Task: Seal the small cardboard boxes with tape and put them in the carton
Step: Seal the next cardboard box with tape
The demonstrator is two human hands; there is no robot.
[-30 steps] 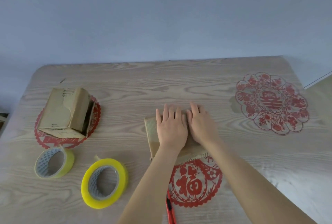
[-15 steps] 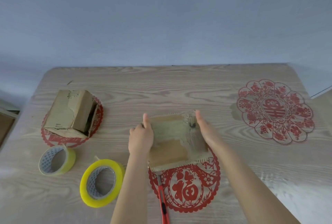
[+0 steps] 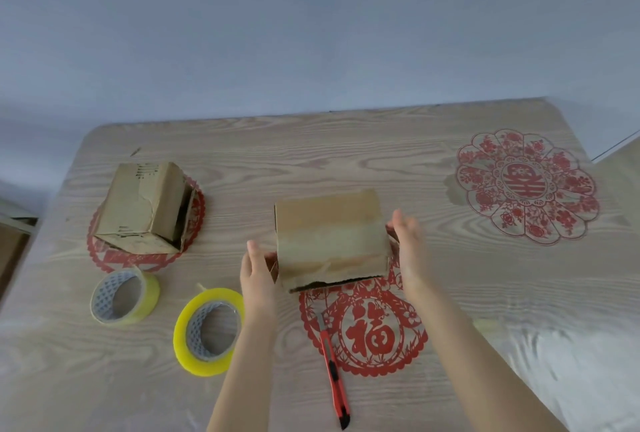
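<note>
- We see the small cardboard box (image 3: 330,237) between both hands, just beyond a red paper-cut (image 3: 367,331) on the table (image 3: 311,154).
- Our right hand (image 3: 408,244) presses its right side with straight fingers.
- Our left hand (image 3: 258,269) touches the left side; with its fingers hidden, we cannot tell its grip.

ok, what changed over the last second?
Both hands left the small box's top. The left hand and right hand now hold its sides, and it has come up toward the camera. Other box, pale tape roll, yellow tape roll, cutter stayed put.
</note>
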